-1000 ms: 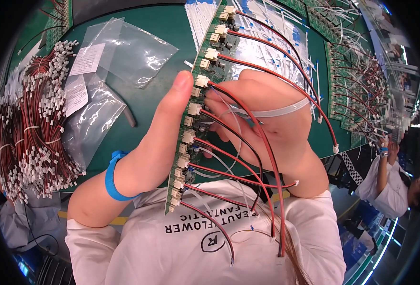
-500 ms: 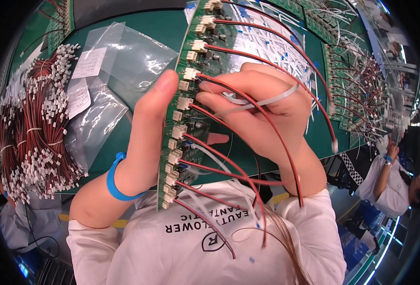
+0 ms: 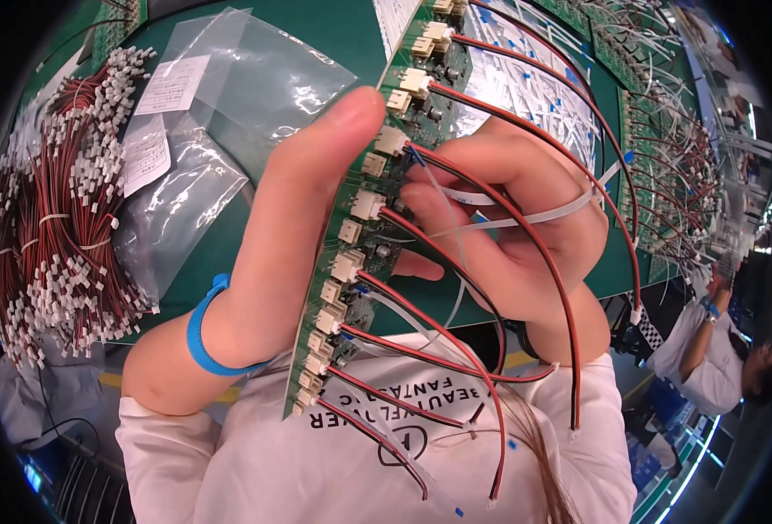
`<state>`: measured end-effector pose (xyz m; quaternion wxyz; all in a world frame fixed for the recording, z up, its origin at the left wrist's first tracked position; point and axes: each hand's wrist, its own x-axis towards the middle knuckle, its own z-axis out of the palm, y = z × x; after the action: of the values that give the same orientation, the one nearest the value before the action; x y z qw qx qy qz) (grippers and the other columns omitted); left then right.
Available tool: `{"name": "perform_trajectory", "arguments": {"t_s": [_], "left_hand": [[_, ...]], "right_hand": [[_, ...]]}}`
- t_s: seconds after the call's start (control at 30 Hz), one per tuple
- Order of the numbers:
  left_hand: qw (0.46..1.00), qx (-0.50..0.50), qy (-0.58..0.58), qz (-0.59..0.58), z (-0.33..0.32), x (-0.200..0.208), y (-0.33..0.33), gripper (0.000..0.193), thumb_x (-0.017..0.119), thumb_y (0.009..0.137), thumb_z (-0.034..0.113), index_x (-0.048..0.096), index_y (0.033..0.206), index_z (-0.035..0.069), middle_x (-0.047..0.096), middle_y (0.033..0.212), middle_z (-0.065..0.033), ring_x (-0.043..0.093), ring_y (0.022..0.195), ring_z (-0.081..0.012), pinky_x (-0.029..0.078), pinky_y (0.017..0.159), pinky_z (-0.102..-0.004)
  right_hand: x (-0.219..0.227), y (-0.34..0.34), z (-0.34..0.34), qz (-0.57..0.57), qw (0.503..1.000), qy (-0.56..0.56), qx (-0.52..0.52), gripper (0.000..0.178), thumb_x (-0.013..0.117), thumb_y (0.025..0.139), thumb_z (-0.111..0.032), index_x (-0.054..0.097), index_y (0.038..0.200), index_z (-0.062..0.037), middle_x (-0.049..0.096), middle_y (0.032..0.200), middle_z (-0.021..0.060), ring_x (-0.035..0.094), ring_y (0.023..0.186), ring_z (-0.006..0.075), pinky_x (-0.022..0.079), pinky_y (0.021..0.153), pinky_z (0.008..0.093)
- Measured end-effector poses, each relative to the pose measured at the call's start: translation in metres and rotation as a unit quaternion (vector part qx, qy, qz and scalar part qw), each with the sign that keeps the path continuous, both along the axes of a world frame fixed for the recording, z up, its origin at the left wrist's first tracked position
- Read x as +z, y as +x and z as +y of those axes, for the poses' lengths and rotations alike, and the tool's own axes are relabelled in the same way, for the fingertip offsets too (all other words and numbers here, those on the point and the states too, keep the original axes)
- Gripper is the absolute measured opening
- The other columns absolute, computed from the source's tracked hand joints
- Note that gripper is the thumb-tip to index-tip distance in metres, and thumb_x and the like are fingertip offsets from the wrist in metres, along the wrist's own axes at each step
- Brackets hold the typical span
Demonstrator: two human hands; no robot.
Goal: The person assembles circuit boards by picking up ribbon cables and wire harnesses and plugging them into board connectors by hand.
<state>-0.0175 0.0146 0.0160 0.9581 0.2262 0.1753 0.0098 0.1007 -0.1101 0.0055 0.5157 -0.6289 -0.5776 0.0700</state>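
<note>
My left hand grips a long green circuit board by its left edge, thumb in front and most fingers hidden behind. The board stands tilted, with a row of cream connectors down its face. Red and black wire leads hang from several connectors toward the right. Close to the board's middle, my right hand has thumb and forefinger pinched on a white flat ribbon cable that bends across its fingers. Another thin ribbon with a blue tip passes just in front of the fingertips. Where the pinched end meets the board is hidden.
Bundled red and black wires with white plugs lie at the left beside clear plastic bags. A pile of white ribbon cables lies beyond the board. Wired boards fill the right side. A co-worker sits at far right.
Board and left hand have shifted to the right, the board leaning more. The right hand has moved right and slightly down, still pinching. A blue-tipped ribbon now shows before its fingertips.
</note>
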Motion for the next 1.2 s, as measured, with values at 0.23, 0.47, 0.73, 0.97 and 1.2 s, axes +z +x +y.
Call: {"name": "perform_trajectory", "arguments": {"t_s": [0.23,0.47,0.73,0.97,1.2], "left_hand": [[0.997,-0.027,0.071,-0.021,0.002,-0.008,-0.003,0.033,0.038,0.094,0.036,0.057,0.097,0.008,0.062,0.090,-0.0046,0.059,0.081,-0.0130,0.046,0.076,-0.0267],[0.974,-0.038,0.199,0.100,-0.009,0.000,0.003,0.052,0.039,0.088,0.056,0.056,0.093,0.008,0.058,0.081,-0.0026,0.053,0.068,-0.0105,0.042,0.060,-0.0230],[0.995,-0.021,0.098,0.027,-0.005,-0.015,0.000,0.045,0.032,0.095,0.039,0.057,0.098,0.001,0.062,0.089,-0.0076,0.059,0.079,-0.0129,0.046,0.072,-0.0237],[0.999,-0.022,-0.012,-0.045,-0.001,-0.017,0.001,0.045,0.032,0.095,0.040,0.057,0.099,0.003,0.063,0.090,-0.0092,0.060,0.080,-0.0155,0.047,0.074,-0.0265],[0.980,0.036,0.147,0.127,-0.014,0.011,0.015,0.052,0.039,0.088,0.051,0.054,0.106,0.004,0.062,0.089,-0.0084,0.061,0.073,-0.0149,0.051,0.062,-0.0261]], "right_hand": [[-0.001,-0.005,0.001,0.024,1.000,0.014,-0.007,0.013,0.064,0.077,0.006,0.058,0.088,0.0041,0.058,0.073,0.0081,0.053,0.059,0.0127,0.040,0.050,0.0224],[-0.006,-0.005,0.006,-0.003,0.999,0.040,-0.001,0.020,0.066,0.067,0.007,0.056,0.083,0.0011,0.052,0.064,0.0105,0.051,0.055,0.0260,0.041,0.049,0.0323],[-0.010,-0.005,0.007,-0.018,1.000,0.012,0.005,0.029,0.066,0.063,0.007,0.055,0.089,-0.0007,0.051,0.067,0.0105,0.052,0.058,0.0278,0.042,0.052,0.0337],[-0.012,-0.006,0.008,0.001,1.000,0.012,-0.014,0.020,0.066,0.068,0.005,0.058,0.085,-0.0016,0.054,0.066,0.0069,0.050,0.055,0.0175,0.039,0.048,0.0272],[0.002,0.003,0.003,0.065,0.998,-0.008,-0.013,0.019,0.074,0.071,-0.005,0.063,0.087,-0.0033,0.058,0.073,0.0076,0.056,0.060,0.0143,0.041,0.046,0.0234]]}}
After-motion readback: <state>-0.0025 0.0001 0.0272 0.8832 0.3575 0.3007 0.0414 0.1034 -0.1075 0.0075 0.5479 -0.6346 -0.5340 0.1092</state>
